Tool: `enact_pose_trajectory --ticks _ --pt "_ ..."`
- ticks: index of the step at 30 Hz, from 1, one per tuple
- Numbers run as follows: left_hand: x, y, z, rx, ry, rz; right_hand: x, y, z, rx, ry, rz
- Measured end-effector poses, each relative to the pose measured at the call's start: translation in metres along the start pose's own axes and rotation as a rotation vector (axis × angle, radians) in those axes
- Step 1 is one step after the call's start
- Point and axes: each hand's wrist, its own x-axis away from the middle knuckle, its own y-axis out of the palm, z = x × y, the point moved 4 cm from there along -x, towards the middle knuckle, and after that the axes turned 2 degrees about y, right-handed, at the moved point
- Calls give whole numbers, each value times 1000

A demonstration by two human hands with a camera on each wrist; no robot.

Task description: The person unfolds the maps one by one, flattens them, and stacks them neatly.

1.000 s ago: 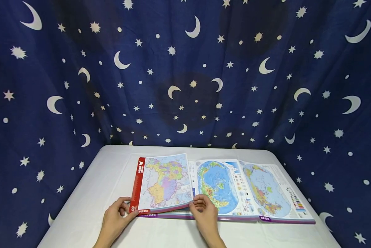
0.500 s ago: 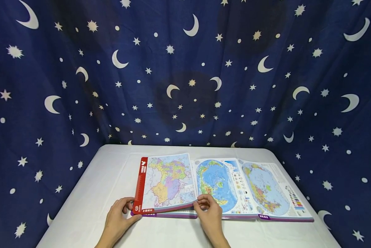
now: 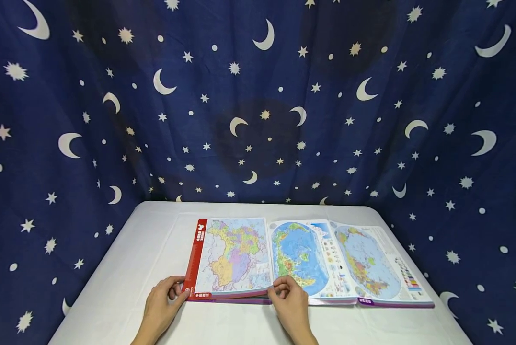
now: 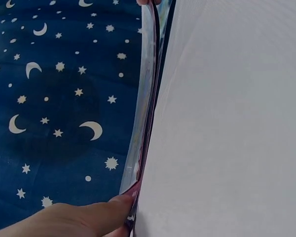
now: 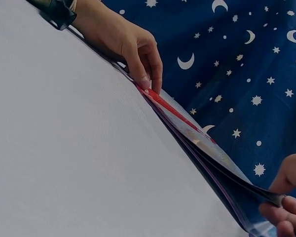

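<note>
A red-bordered map sheet (image 3: 236, 256) lies over the left part of a wide fold-out world map (image 3: 301, 258) in the head view. My left hand (image 3: 165, 302) pinches the red sheet's near left corner, thumb on top and fingers at the left edge. At the near right corner, my right hand (image 3: 289, 304) pinches the same sheet between thumb and fingers. In the right wrist view, the sheet's edge bows up slightly near my right hand (image 5: 291, 192), with a gap over the layer below. In the left wrist view my left thumb (image 4: 103, 217) presses the stacked edges.
A white-covered table (image 3: 154, 249) bears the maps. To the right, the unfolded panel (image 3: 372, 258) of the world map reaches near the table's right edge. A dark blue curtain (image 3: 258, 96) with moons and stars hangs behind and at both sides.
The red-bordered map sheet has shifted right and turned, its near edge now closer in line with the map below. My left thumb came off its corner and is on it again. Right hand moved slightly right.
</note>
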Motion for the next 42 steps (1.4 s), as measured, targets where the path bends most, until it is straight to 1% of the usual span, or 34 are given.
enact_pose_trajectory --ticks 2,4,10,16,19,25,30,33,38,42 --pt "-1 1 -1 0 -28 -13 1 -1 -1 11 10 -15" --pt "-1 0 0 11 -39 -15 2 -1 -1 19 8 -25" --pt "-1 -1 -1 25 -55 -1 2 1 1 28 0 -61" --pt "-1 0 -1 33 -78 -11 3 1 -3 67 -21 -49" --pt "-1 -2 0 36 -80 -1 4 2 -6 65 -23 -35" --pt "-2 -4 1 55 -55 8 5 2 -7 -19 20 -8" --pt "-2 -2 -1 55 -53 7 4 0 -6 -110 56 -22" --pt "-2 -1 -1 55 -51 12 2 -2 -6 -141 72 -20" --pt "-2 -1 -1 65 -50 11 -1 -6 -5 -180 103 6" --pt "-2 -3 0 65 -44 17 -1 -10 -7 -252 109 27"
